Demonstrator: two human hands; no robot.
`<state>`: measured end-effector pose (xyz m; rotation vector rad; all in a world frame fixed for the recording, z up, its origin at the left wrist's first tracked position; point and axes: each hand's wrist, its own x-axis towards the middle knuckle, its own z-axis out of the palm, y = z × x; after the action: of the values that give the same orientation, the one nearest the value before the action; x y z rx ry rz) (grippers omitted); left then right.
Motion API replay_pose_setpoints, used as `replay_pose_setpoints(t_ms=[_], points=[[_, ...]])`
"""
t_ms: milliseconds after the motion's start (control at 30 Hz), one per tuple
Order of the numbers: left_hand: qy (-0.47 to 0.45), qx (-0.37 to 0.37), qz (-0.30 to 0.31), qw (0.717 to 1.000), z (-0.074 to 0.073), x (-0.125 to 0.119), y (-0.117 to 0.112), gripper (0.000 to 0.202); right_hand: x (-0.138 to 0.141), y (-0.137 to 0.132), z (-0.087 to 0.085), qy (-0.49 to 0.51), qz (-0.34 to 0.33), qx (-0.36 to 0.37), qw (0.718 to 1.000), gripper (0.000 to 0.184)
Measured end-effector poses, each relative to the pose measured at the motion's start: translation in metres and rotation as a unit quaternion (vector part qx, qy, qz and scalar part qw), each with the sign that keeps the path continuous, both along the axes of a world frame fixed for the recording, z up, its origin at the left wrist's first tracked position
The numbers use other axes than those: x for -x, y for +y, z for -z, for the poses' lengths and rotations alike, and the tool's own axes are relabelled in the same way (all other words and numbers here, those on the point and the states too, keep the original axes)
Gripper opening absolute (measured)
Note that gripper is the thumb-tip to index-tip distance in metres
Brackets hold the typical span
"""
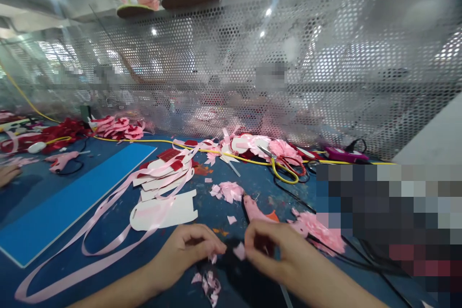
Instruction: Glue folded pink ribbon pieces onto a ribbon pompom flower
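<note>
My left hand [191, 252] is closed in a pinch on a small pink ribbon piece [213, 259]. Just below it sits a cluster of pink ribbon bits [211, 288]. My right hand [276, 252] pinches another small pink ribbon piece [239, 251] at its fingertips, apart from the left hand. Behind the right hand lies a pink glue gun [255, 209], partly hidden by it. A loose pink ribbon scrap [231, 220] and a pink ribbon flower [231, 191] rest farther back. White card cutouts [162, 211], crossed by a long pink ribbon [104, 209], lie to the left.
Yellow-handled scissors [285, 173] lie by a pile of pink and white pieces [249, 147]. A yellow cord [231, 155] crosses the back. A blue board [77, 202] and a second glue gun [61, 161] are left. Another person's hand [9, 174] shows at the left edge. Perforated metal panel [216, 67] behind.
</note>
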<state>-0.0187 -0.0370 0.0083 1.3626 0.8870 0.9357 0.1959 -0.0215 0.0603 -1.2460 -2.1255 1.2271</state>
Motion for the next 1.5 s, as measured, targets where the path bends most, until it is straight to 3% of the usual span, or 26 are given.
replay_pose_setpoints(t_ms=[67,167,333,433,533,667,767,933,1100,1167,1267,1367,1433,1500], points=[[-0.030,0.062,-0.027,0.997,0.002,0.000,0.001,0.029,0.003,-0.005,0.007,-0.093,-0.046,-0.032,0.994,0.010],[-0.101,0.152,-0.054,0.982,0.005,-0.001,0.003,0.029,0.004,-0.008,0.020,-0.170,-0.064,-0.081,0.980,0.014],[-0.104,0.179,-0.076,0.975,0.007,-0.002,0.006,0.029,-0.004,-0.003,0.027,-0.201,-0.084,-0.125,0.968,0.027],[-0.096,0.167,-0.067,0.979,0.008,-0.001,0.007,0.032,-0.005,-0.001,0.021,-0.179,-0.069,-0.136,0.972,0.026],[-0.103,0.132,-0.053,0.985,0.010,-0.004,0.006,0.049,0.000,-0.004,0.015,-0.135,-0.049,-0.132,0.981,0.018],[-0.115,0.096,-0.020,0.988,0.012,-0.010,-0.001,0.071,0.009,-0.011,0.013,-0.091,-0.086,-0.120,0.985,0.026],[-0.086,0.081,0.007,0.993,0.013,-0.011,-0.008,0.065,0.009,-0.009,0.015,-0.108,-0.097,-0.162,0.976,0.030],[0.014,0.026,0.043,0.999,0.009,-0.003,-0.010,0.042,-0.004,0.010,0.012,-0.128,-0.041,-0.225,0.965,0.016],[0.025,0.038,0.025,0.999,0.008,0.000,-0.005,0.042,-0.008,0.017,0.010,-0.164,-0.028,-0.272,0.948,0.011],[0.094,0.023,0.019,0.995,0.006,0.000,-0.004,0.031,-0.006,0.018,0.013,-0.187,-0.034,-0.290,0.938,0.009],[0.236,-0.096,0.055,0.965,-0.003,0.000,-0.002,0.011,-0.002,0.023,0.023,-0.234,-0.040,-0.333,0.913,0.008],[0.284,-0.202,0.112,0.931,-0.009,0.002,-0.003,0.028,0.002,0.035,0.032,-0.271,-0.050,-0.381,0.883,0.011],[0.264,-0.196,0.114,0.937,-0.008,0.002,-0.004,0.041,0.007,0.042,0.037,-0.274,-0.063,-0.394,0.875,0.013],[0.222,-0.140,0.099,0.960,-0.003,0.002,-0.005,0.046,0.012,0.048,0.043,-0.269,-0.076,-0.400,0.873,0.013]])
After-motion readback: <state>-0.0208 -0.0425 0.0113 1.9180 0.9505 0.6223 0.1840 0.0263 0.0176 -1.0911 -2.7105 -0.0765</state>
